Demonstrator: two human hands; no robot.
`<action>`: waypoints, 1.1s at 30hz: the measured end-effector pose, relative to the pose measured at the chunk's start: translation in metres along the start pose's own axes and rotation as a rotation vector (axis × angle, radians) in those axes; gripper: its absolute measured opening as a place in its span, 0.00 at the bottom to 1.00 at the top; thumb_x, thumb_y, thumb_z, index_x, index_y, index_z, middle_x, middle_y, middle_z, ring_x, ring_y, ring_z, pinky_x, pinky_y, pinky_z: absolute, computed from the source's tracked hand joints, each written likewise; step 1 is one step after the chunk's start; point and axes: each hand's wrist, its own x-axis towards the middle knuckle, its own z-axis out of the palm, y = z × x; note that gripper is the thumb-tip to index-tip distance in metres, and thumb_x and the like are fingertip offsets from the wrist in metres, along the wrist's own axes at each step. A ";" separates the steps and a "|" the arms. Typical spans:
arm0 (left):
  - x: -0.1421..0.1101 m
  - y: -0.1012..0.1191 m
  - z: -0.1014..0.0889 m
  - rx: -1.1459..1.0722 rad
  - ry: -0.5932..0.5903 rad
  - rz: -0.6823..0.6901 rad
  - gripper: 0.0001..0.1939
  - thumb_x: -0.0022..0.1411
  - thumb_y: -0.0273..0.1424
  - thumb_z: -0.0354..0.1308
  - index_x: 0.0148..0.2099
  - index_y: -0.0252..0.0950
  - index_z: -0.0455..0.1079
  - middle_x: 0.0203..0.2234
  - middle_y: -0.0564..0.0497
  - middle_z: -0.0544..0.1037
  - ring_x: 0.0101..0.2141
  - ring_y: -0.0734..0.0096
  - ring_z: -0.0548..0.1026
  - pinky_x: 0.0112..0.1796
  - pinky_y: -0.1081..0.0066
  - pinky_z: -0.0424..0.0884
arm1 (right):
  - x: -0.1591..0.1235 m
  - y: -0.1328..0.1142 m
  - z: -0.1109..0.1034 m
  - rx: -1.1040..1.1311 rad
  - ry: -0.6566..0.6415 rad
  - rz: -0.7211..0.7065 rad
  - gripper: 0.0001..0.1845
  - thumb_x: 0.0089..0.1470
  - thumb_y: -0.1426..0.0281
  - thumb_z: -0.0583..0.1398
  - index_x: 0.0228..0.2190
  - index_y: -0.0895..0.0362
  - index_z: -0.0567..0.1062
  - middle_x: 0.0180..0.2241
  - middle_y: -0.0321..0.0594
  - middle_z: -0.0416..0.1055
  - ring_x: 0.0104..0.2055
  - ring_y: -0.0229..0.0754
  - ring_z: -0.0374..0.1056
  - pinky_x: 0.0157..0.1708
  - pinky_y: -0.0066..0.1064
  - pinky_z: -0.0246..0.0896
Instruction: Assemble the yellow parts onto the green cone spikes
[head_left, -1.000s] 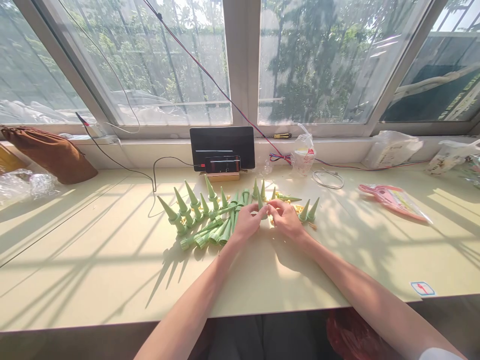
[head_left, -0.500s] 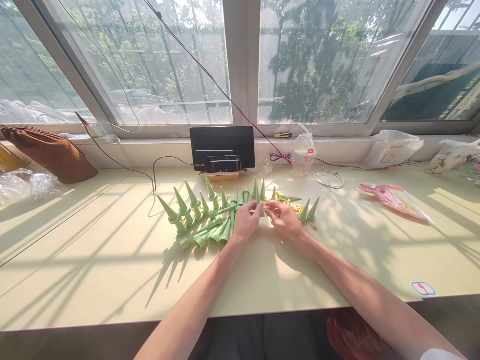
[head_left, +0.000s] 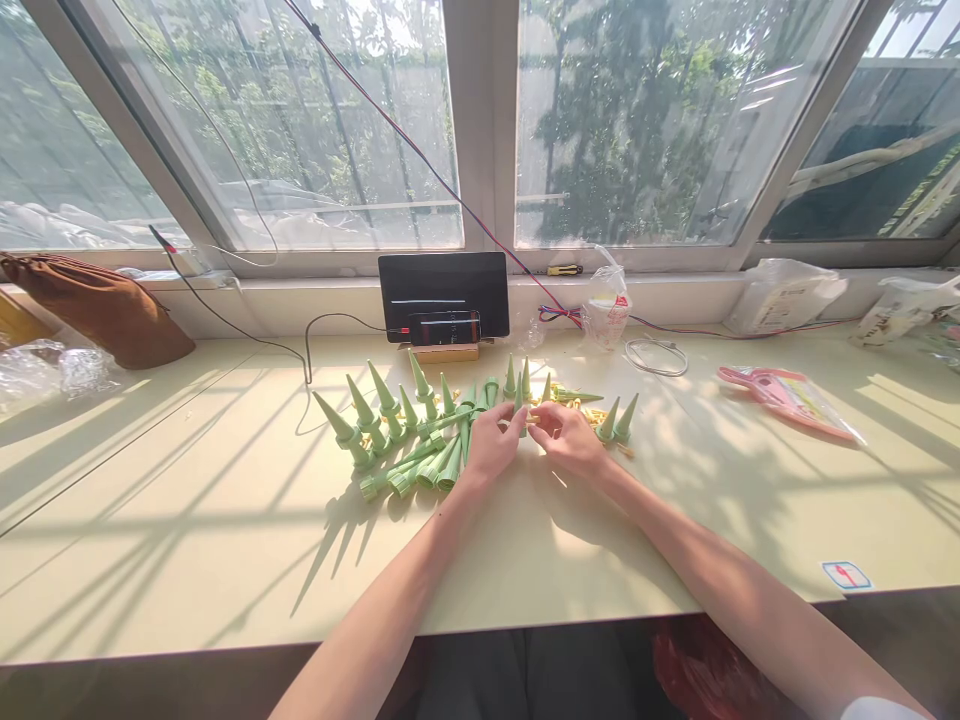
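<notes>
My left hand is closed around a green plastic spike whose pointed tip stands up past the fingers; its lower part is mostly hidden. Close beside it, my right hand pinches a small yellow piece against the spike's side. Several green spikes stand upright to the left, such as one spike, and more lie in a green pile beside my left hand. Two upright spikes stand to the right, with loose yellow pieces behind my right hand.
A black tablet and a phone lean on a stand at the back. A plastic bag, a coiled white cable and a pink packaged item lie to the right. A brown pouch rests at the left.
My right hand has brought the yellow piece to the spike and shifted slightly. The left hand keeps hold of the spike, which has tilted a little. Other things stay in place.
</notes>
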 end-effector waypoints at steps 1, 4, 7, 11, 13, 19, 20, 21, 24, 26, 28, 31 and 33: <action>0.000 0.000 0.000 -0.001 -0.002 0.002 0.20 0.62 0.44 0.55 0.25 0.35 0.62 0.21 0.54 0.65 0.21 0.78 0.60 0.22 0.75 0.58 | 0.000 0.000 0.000 0.004 -0.003 0.003 0.13 0.53 0.64 0.59 0.38 0.59 0.74 0.25 0.37 0.72 0.27 0.40 0.68 0.30 0.32 0.63; 0.000 0.000 0.000 -0.006 -0.012 0.005 0.20 0.62 0.44 0.55 0.25 0.36 0.61 0.21 0.55 0.62 0.20 0.79 0.59 0.22 0.75 0.57 | 0.000 0.000 -0.001 -0.003 -0.009 0.012 0.11 0.52 0.65 0.59 0.37 0.58 0.74 0.23 0.35 0.70 0.26 0.40 0.67 0.30 0.32 0.62; 0.000 -0.001 0.000 -0.009 -0.030 0.006 0.20 0.62 0.45 0.55 0.25 0.36 0.62 0.21 0.55 0.62 0.20 0.78 0.59 0.22 0.75 0.57 | 0.000 0.001 -0.001 -0.016 -0.009 0.015 0.10 0.51 0.67 0.58 0.36 0.58 0.73 0.23 0.34 0.68 0.26 0.39 0.66 0.30 0.31 0.60; -0.001 -0.002 0.000 -0.009 -0.051 0.002 0.19 0.62 0.45 0.54 0.27 0.36 0.65 0.22 0.54 0.65 0.20 0.78 0.61 0.21 0.75 0.58 | 0.000 0.001 -0.002 -0.037 -0.007 0.005 0.08 0.49 0.68 0.58 0.33 0.57 0.73 0.21 0.32 0.67 0.24 0.37 0.63 0.28 0.30 0.58; -0.001 -0.003 0.001 -0.006 -0.052 0.004 0.19 0.62 0.45 0.54 0.28 0.36 0.66 0.22 0.54 0.65 0.20 0.78 0.61 0.21 0.75 0.57 | 0.000 0.001 -0.002 -0.046 -0.006 0.008 0.07 0.48 0.69 0.57 0.32 0.57 0.72 0.20 0.31 0.65 0.23 0.37 0.62 0.27 0.30 0.57; -0.002 -0.002 0.001 0.010 -0.067 -0.002 0.18 0.62 0.45 0.54 0.29 0.36 0.68 0.22 0.54 0.65 0.19 0.78 0.59 0.21 0.75 0.55 | 0.000 0.002 -0.002 -0.064 -0.016 0.017 0.04 0.46 0.71 0.56 0.28 0.56 0.70 0.19 0.30 0.62 0.22 0.36 0.59 0.25 0.29 0.54; -0.002 -0.001 0.001 0.012 -0.070 -0.001 0.18 0.62 0.44 0.55 0.28 0.36 0.68 0.22 0.54 0.64 0.19 0.78 0.59 0.21 0.75 0.55 | 0.000 0.002 -0.001 -0.067 -0.019 0.018 0.04 0.46 0.71 0.56 0.28 0.56 0.70 0.19 0.30 0.62 0.22 0.36 0.59 0.25 0.29 0.54; -0.002 -0.001 0.000 0.013 -0.073 0.003 0.18 0.62 0.44 0.55 0.28 0.36 0.68 0.22 0.54 0.64 0.19 0.78 0.58 0.21 0.75 0.55 | 0.001 0.003 -0.001 -0.067 -0.025 0.017 0.03 0.46 0.71 0.56 0.27 0.56 0.69 0.19 0.30 0.62 0.22 0.36 0.59 0.25 0.29 0.54; -0.002 -0.001 0.000 0.016 -0.073 0.014 0.18 0.62 0.45 0.55 0.27 0.36 0.66 0.21 0.55 0.61 0.20 0.78 0.57 0.21 0.75 0.54 | 0.001 0.003 -0.001 -0.062 -0.041 0.010 0.02 0.46 0.71 0.55 0.26 0.55 0.68 0.19 0.30 0.61 0.22 0.36 0.58 0.25 0.29 0.53; -0.002 -0.001 0.000 0.016 -0.069 0.022 0.19 0.62 0.45 0.55 0.27 0.36 0.64 0.21 0.55 0.60 0.20 0.78 0.56 0.21 0.75 0.53 | 0.001 0.003 -0.001 -0.065 -0.045 -0.003 0.02 0.46 0.71 0.55 0.25 0.55 0.67 0.19 0.31 0.61 0.22 0.36 0.57 0.25 0.29 0.53; -0.002 -0.002 0.001 0.014 -0.070 0.031 0.19 0.62 0.45 0.55 0.27 0.36 0.64 0.21 0.56 0.60 0.20 0.78 0.56 0.21 0.75 0.53 | 0.001 0.003 -0.001 -0.074 -0.043 -0.017 0.02 0.46 0.72 0.54 0.25 0.55 0.67 0.20 0.31 0.61 0.22 0.36 0.57 0.25 0.29 0.52; -0.001 -0.003 0.001 0.012 -0.070 0.045 0.19 0.62 0.46 0.54 0.27 0.36 0.66 0.21 0.55 0.61 0.20 0.78 0.56 0.21 0.74 0.53 | 0.001 0.002 -0.001 -0.090 -0.041 -0.028 0.03 0.46 0.72 0.54 0.23 0.55 0.65 0.20 0.31 0.61 0.22 0.36 0.56 0.25 0.29 0.51; -0.001 -0.003 0.001 0.010 -0.067 0.050 0.19 0.62 0.46 0.54 0.27 0.36 0.66 0.21 0.55 0.61 0.20 0.78 0.56 0.21 0.74 0.53 | 0.000 0.002 -0.001 -0.102 -0.042 -0.034 0.05 0.47 0.72 0.54 0.21 0.55 0.63 0.20 0.31 0.60 0.22 0.36 0.55 0.25 0.29 0.50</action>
